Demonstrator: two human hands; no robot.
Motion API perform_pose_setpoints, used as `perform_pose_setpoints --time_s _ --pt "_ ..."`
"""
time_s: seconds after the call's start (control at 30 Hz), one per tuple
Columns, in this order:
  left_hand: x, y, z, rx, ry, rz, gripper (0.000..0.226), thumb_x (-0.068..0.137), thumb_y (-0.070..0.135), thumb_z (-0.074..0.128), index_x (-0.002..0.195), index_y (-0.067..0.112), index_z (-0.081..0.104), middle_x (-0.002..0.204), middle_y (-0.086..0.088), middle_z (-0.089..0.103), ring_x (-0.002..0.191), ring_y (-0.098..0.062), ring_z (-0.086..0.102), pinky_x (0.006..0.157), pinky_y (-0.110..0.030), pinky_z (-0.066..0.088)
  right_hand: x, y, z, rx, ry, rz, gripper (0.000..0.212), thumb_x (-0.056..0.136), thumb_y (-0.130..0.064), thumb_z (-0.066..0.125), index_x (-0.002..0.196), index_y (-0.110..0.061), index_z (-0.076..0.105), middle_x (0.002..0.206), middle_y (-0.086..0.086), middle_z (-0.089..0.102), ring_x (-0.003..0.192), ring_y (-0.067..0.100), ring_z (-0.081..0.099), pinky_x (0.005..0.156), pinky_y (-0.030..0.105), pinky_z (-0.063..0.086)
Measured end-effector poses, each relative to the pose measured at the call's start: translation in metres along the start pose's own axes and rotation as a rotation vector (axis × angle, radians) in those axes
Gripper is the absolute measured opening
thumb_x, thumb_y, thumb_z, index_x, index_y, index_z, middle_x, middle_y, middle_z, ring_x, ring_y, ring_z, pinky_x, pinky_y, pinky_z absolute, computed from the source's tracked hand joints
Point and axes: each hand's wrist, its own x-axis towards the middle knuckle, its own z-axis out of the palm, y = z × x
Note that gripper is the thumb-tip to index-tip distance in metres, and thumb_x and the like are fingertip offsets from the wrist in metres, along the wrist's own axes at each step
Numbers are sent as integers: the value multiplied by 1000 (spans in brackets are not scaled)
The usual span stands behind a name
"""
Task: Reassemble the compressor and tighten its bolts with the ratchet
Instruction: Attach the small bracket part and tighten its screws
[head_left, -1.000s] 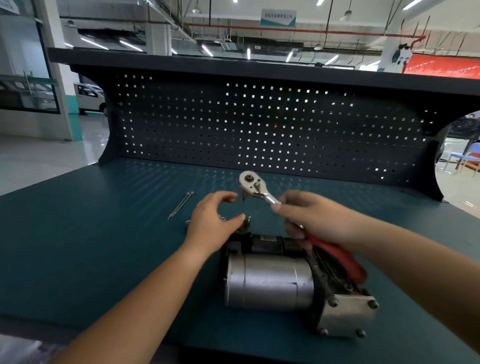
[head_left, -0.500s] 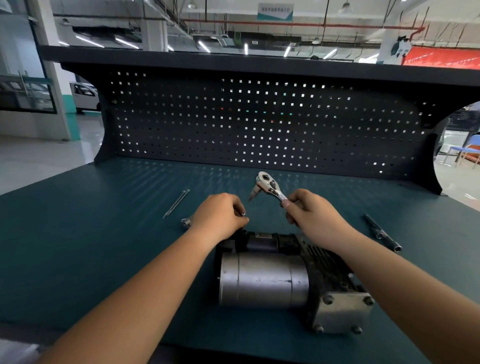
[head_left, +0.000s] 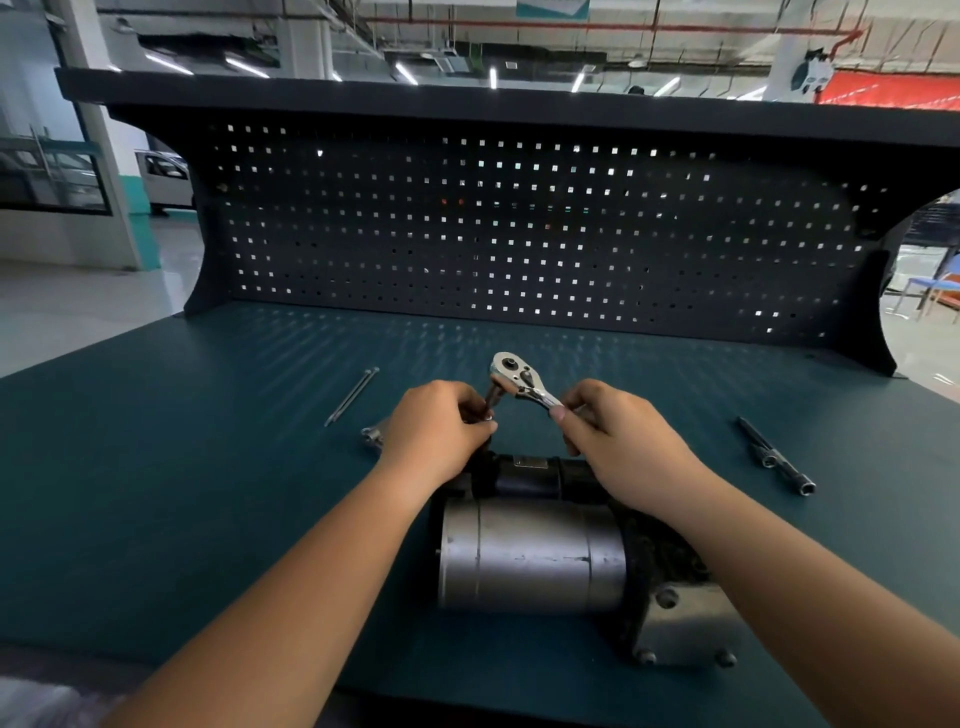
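While the right hand (head_left: 618, 447) pinches the shank of the ratchet (head_left: 519, 382) between thumb and curled fingers, the left hand (head_left: 441, 431), its fingers also curled, grips a small dark piece (head_left: 492, 397) just under the ratchet's head. I cannot tell whether that piece is seated on the drive. Both hands are raised just behind the compressor (head_left: 530, 556), which lies on its side near the front edge of the green bench (head_left: 156, 493). A small label plate (head_left: 530, 461) on the compressor's dark top is too blurred to read, as is the teal sign (head_left: 553, 8) overhead. Two long bolts (head_left: 353, 395) lie to the left, and extension bars (head_left: 774, 457) lie well to the right.
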Motion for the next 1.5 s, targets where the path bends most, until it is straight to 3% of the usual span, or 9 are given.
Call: perform_pose_setpoints --time_s 0.23,0.47,0.67,0.77,0.9,1.27,1.5 --pt "0 -3 2 1 14 -16 7 79 27 74 85 24 72 75 17 58 76 -5 54 60 -22 39 1 7 -4 55 18 -42 9 97 -32 47 93 -37 53 69 1 63 57 16 53 60 35 47" --pt "-1 -2 2 -22 2 -41 8 80 28 74 86 24 72 77 16 60 73 -2 53 53 -18 37 8 15 -8 69 -24 -53 15 97 -30 47 100 -41 56 59 -8 56 47 2 45 49 20 38" --pt "-1 -3 2 -32 0 -41 6 80 28 74 85 26 72 75 16 59 77 -4 54 56 -22 39 12 11 -10 -40 -73 -66 23 98 -31 45 113 -36 62 61 -7 56 47 2 46 52 26 38" --pt "-1 -2 0 -25 -21 -41 7 80 27 73 79 29 67 73 16 58 76 -6 56 60 -25 45 15 7 -15 -130 -104 -76 23 98 -33 44 113 -36 62 63 -8 57 53 6 49 55 28 41" --pt "-1 -3 1 -32 -12 -49 7 81 28 73 87 25 72 78 14 60 74 -4 54 54 -19 38 16 3 -19 -113 -66 -101 23 98 -33 45 112 -35 63 61 -7 56 51 5 47 53 27 39" --pt "-3 -3 4 -83 -2 -65 18 80 34 74 89 19 72 90 5 71 85 -11 63 68 -24 47 13 -5 -19 -126 -100 -103 21 99 -32 43 108 -33 62 61 -6 55 51 7 45 53 26 38" --pt "-2 -3 4 -57 -1 -45 13 81 34 73 86 22 71 87 6 70 80 -10 59 66 -26 46 13 -10 -26 -226 -143 -126 22 99 -34 42 108 -35 61 65 -4 60 56 13 52 56 34 45"
